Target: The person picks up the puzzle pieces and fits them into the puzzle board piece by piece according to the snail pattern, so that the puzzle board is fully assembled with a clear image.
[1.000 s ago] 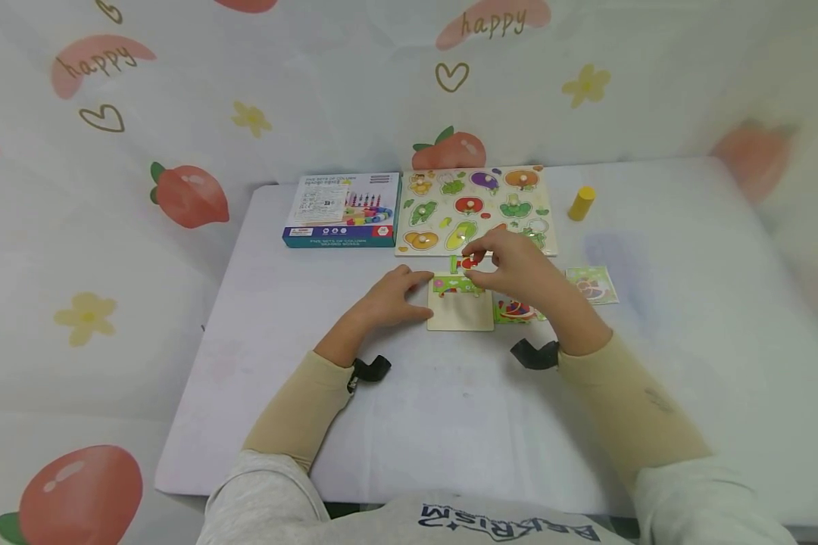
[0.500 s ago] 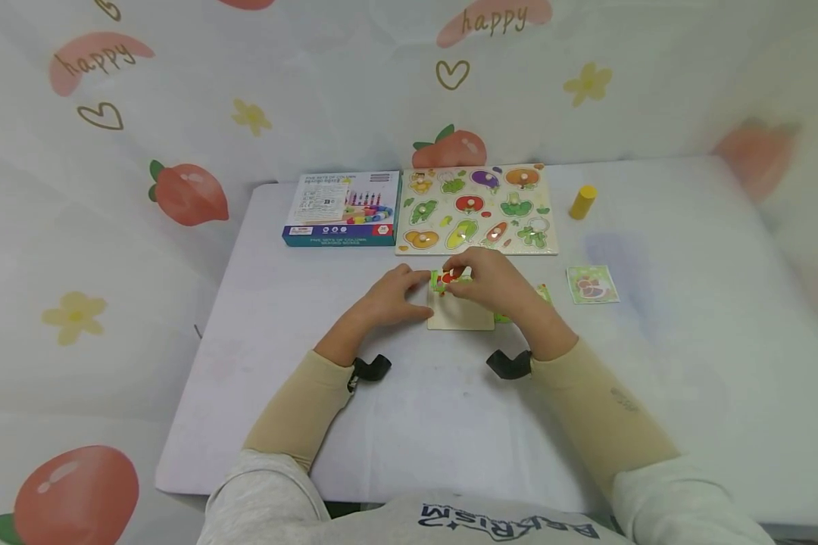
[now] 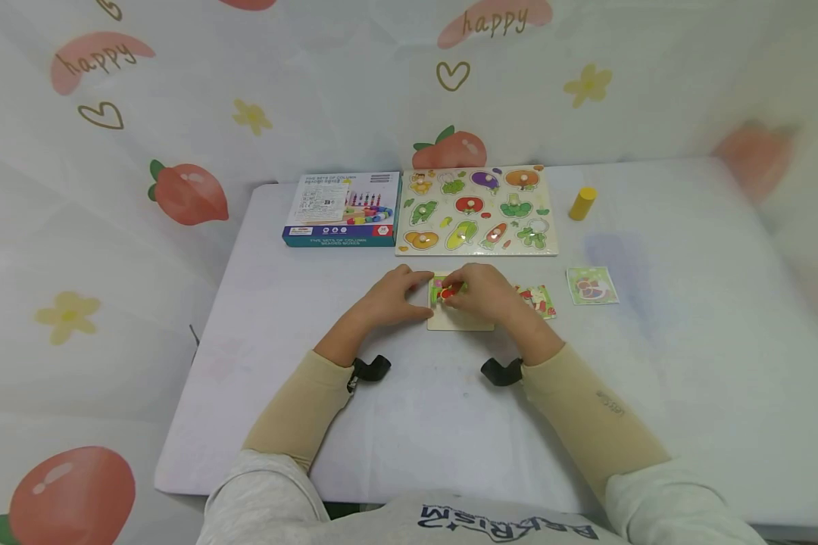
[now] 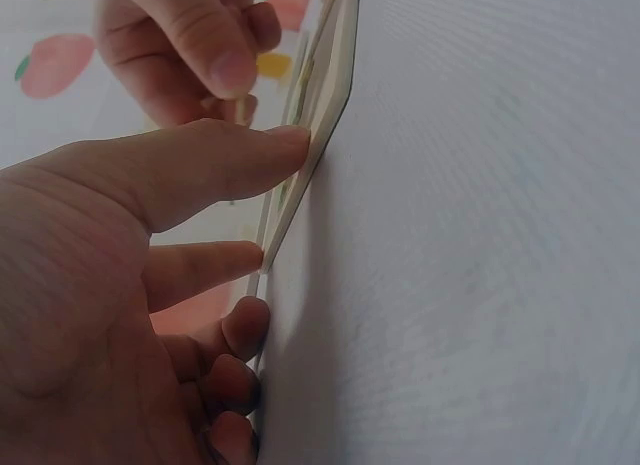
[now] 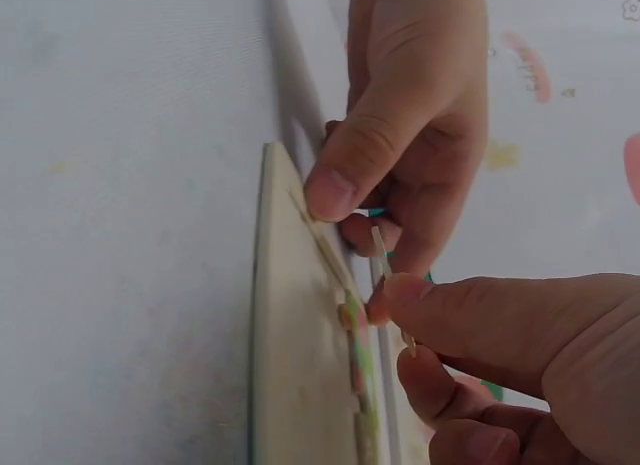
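A small pale wooden puzzle board (image 3: 460,322) lies on the table in front of the person. The left hand (image 3: 390,297) touches its left edge, the thumb near the front corner and the index finger near the back one. In the left wrist view, both fingertips press the edge of the board (image 4: 335,95), spread apart. Over the board, the right hand (image 3: 487,293) pinches a thin puzzle piece (image 5: 381,247) between thumb and fingers; from the head, red and green show on it. Coloured pieces (image 5: 361,370) lie in the board's far part, partly hidden by the right hand.
Right of the board lie loose red and green puzzle pieces (image 3: 537,300), partly covered by the right hand. Farther right is a square picture card (image 3: 591,286). Behind stand a boxed set (image 3: 342,210), a vegetable peg puzzle (image 3: 477,208) and a yellow cylinder (image 3: 582,203).
The right hand has brought the piece left and towards the person, from beyond the board's far edge to over its far left part. The left hand has stayed in place.
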The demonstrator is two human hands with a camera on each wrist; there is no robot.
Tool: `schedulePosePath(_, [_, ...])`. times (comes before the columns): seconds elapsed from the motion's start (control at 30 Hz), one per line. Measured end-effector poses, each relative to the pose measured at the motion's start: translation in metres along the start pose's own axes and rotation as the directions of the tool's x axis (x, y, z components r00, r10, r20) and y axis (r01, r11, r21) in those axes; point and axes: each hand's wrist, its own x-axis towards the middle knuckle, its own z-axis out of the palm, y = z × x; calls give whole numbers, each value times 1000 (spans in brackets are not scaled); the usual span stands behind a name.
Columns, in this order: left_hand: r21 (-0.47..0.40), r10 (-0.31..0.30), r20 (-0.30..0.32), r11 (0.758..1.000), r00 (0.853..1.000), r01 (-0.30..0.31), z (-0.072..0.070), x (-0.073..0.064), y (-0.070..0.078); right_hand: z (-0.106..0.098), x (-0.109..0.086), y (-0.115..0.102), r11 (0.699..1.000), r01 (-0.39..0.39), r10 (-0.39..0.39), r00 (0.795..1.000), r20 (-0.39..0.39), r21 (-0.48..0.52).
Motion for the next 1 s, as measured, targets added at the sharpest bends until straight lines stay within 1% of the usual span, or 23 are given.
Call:
schedulePosePath(0.2, [-6,0,-7,1000,1000,0,0,-1,0,8,1,5,999,-20,20,1000,-3,-41])
schedulePosePath(0.37, [-9,1,-7,1000,1000,-1,0,-1,1,13,2,8,999,-17,16,1000,-7,-42])
schedulePosePath(0.5, [0,4,-8,1000,1000,-4,0,-2,1,14,3,7,998,-12,11,1000,-14,-54])
schedulePosePath(0.77, [1,8,-13,1000,1000,-8,-1,-2,1,17,4,4,994,-18,14,999,-41,-110])
schedulePosePath(0.9, [-3,13,-8,1000,1000,-13,-1,-2,2,16,0,3,991,-24,24,1000,-1,-134])
schedulePosePath(1.0, [-8,11,-3,1000,1000,-11,-2,-3,2,12,-4,2,988,-4,10,999,42,-153])
